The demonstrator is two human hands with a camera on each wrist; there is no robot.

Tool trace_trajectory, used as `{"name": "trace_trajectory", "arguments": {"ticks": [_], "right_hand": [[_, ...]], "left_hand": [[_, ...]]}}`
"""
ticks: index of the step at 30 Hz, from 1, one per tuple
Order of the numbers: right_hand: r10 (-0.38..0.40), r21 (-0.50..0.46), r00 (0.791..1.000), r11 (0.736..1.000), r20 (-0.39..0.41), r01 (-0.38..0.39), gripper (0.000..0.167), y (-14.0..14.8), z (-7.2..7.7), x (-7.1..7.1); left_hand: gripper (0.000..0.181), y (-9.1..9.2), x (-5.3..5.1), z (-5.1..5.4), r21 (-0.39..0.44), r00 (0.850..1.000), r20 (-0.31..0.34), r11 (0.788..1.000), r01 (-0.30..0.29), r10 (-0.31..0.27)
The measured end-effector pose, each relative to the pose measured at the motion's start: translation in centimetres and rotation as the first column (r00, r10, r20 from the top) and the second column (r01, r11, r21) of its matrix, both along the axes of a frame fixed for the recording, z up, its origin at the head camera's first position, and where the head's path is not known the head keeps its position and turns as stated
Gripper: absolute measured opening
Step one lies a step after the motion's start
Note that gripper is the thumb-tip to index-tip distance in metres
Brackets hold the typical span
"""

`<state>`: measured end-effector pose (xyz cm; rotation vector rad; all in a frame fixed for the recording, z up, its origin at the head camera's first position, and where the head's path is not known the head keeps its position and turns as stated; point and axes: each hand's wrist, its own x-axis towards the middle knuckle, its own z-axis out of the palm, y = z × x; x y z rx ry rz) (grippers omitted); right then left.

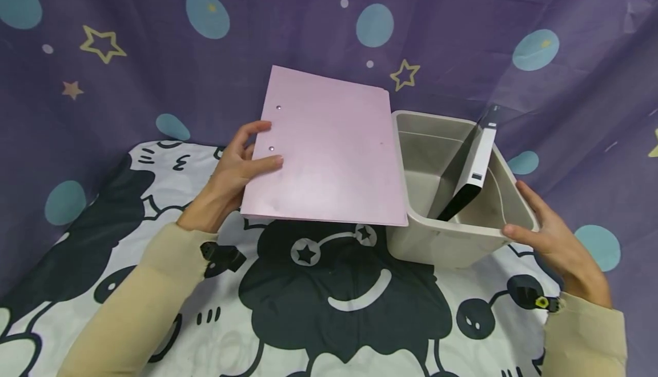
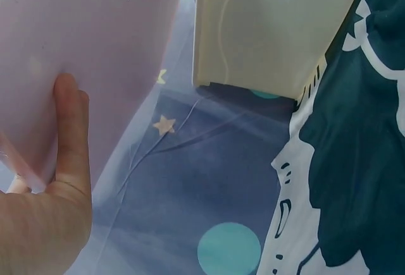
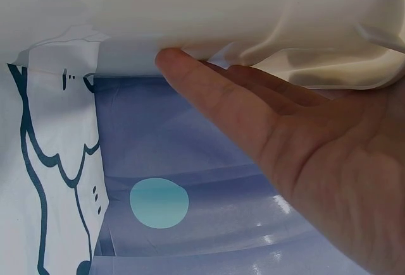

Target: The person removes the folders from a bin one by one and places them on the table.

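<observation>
A pink folder (image 1: 326,154) with two small metal rivets near its left edge is held up beside a beige plastic bin (image 1: 442,243). My left hand (image 1: 233,165) pinches the folder's left edge, with the thumb on its front. In the left wrist view, fingers (image 2: 73,136) lie flat against the folder's pink back. The folder's lower right corner overlaps the bin's left rim. At the bin's right front corner, my right hand (image 1: 560,240) rests against the outside, its fingers fairly straight along the wall in the right wrist view. A flat black-and-white case (image 1: 475,160) leans inside the bin.
A white cloth with dark cartoon figures (image 1: 344,285) covers the surface under the bin. Behind it hangs a purple curtain (image 1: 288,23) printed with stars and blue ovals, close to the bin's back and right side.
</observation>
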<state>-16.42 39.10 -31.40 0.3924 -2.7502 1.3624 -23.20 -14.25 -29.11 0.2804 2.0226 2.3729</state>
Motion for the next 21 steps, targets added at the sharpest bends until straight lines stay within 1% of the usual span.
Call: {"name": "trace_trajectory", "arguments": {"ticks": [3,7,10,16,21], "right_hand": [[0.005,-0.017,1.000,1.000,0.001,-0.005,0.090,0.0,-0.1,0.0],[-0.005,-0.007,1.000,1.000,0.004,0.005,0.090,0.0,0.0,0.0],[-0.016,0.013,1.000,1.000,0.008,0.016,0.089,0.0,0.1,0.0],[-0.021,0.003,1.000,1.000,0.013,0.021,0.090,0.0,0.0,0.1],[-0.018,0.002,1.000,1.000,0.007,0.018,0.091,0.0,0.1,0.0]], "left_hand": [[0.077,-0.6,0.2,-0.3,0.002,1.000,0.011,1.000,0.004,-0.004],[0.077,-1.0,0.3,-0.8,-0.013,1.000,0.021,1.000,0.002,-0.002],[0.078,-1.2,0.5,-1.1,-0.017,0.999,0.035,1.000,0.006,-0.005],[0.079,-1.4,0.6,-2.0,-0.010,0.999,0.042,0.999,0.035,-0.034],[0.080,-1.4,0.7,-2.9,-0.038,0.998,0.042,0.999,0.040,-0.038]]}}
